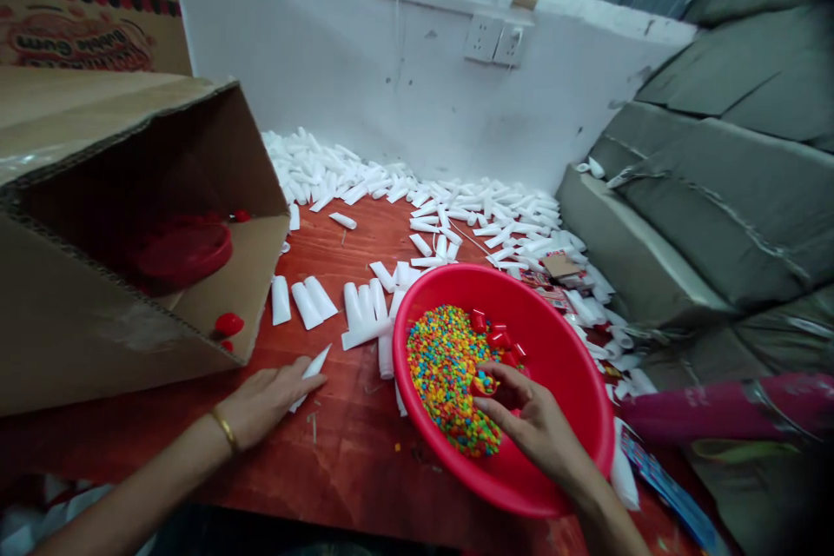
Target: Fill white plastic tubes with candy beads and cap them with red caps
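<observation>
My left hand (274, 395) is closed on a white tube (318, 362) low over the red tabletop, left of the basin; the tube's flat end sticks out past the fingers. Inside the red basin (573, 373), my right hand (534, 417) pinches a small red cup (483, 386) between thumb and fingers, with coloured candies in it. A heap of small multicoloured candies (443, 365) covers the basin's left side under that hand. Several more red cups (499, 336) lie at the heap's far edge.
An open cardboard box (215, 278) on its side stands at left, a red lid-like object (188, 252) within. White tubes (365, 304) lie loose beyond the basin and pile along the wall. Stacked grey-green wrapped bundles (717, 191) rise at right, near a pink pole-like object (717, 408).
</observation>
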Tool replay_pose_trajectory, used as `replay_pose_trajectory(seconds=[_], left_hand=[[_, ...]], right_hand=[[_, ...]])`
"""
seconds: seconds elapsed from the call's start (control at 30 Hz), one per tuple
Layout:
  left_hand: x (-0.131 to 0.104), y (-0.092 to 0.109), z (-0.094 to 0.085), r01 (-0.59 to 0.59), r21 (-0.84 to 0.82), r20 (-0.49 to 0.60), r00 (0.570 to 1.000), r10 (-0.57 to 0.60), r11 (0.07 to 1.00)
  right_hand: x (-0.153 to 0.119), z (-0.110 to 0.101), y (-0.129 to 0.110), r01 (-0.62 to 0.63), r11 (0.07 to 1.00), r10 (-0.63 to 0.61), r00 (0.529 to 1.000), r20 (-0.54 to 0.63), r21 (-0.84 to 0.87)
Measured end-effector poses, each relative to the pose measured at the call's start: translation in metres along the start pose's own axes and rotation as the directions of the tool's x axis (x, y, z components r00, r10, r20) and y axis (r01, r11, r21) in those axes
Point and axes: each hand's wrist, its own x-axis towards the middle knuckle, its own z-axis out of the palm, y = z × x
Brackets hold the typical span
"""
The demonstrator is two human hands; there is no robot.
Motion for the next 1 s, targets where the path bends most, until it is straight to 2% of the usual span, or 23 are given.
replay_pose_trajectory(seconds=[0.1,0.17,0.27,0.37,0.43,0.5,0.57,0.63,0.73,0.87,1.0], left_hand=[[0.003,0.007,-0.003,0.018,0.182,-0.082,0.997,-0.003,0.983],[0.005,0.010,-0.007,0.037,0.221,-0.184,0.983,0.005,0.975],[0.008,0.017,-0.020,0.021,0.177,-0.404,0.913,0.053,0.984],[0.017,0.041,-0.045,-0.146,0.058,-0.539,0.828,0.154,0.988],[0.026,0.067,-0.063,-0.269,-0.079,-0.544,0.818,0.185,0.960],[0.036,0.095,-0.078,-0.329,-0.199,-0.507,0.841,0.190,0.923],[0.046,0.119,-0.088,-0.339,-0.213,-0.455,0.864,0.214,0.916],[0.056,0.135,-0.091,-0.320,-0.142,-0.401,0.884,0.241,0.937],[0.067,0.145,-0.091,-0.307,-0.039,-0.351,0.895,0.275,0.951],[0.072,0.146,-0.091,-0.305,0.010,-0.302,0.907,0.294,0.952],[0.071,0.147,-0.094,-0.272,0.051,-0.322,0.906,0.274,0.961]], right_hand=[[0.002,0.002,0.002,0.003,1.000,-0.003,1.000,0.000,-0.013],[0.003,0.003,0.004,0.020,1.000,-0.021,1.000,-0.005,-0.014],[0.004,0.003,0.006,0.044,0.999,-0.043,0.998,-0.044,0.017],[0.003,0.003,0.005,0.048,0.998,-0.043,0.995,-0.094,0.050],[0.004,0.003,0.004,0.055,0.997,-0.049,0.993,-0.105,0.047],[0.004,0.004,0.003,0.089,0.996,-0.086,0.988,-0.128,0.015],[0.003,0.004,0.001,0.140,0.989,-0.145,0.977,-0.154,-0.041],[0.003,0.003,-0.001,0.189,0.977,-0.204,0.964,-0.169,-0.100],[0.001,0.002,-0.005,0.257,0.951,-0.284,0.946,-0.157,-0.170],[0.002,0.002,-0.006,0.351,0.913,-0.384,0.911,-0.149,-0.208],[0.002,0.002,-0.003,0.370,0.885,-0.427,0.887,-0.177,-0.281]])
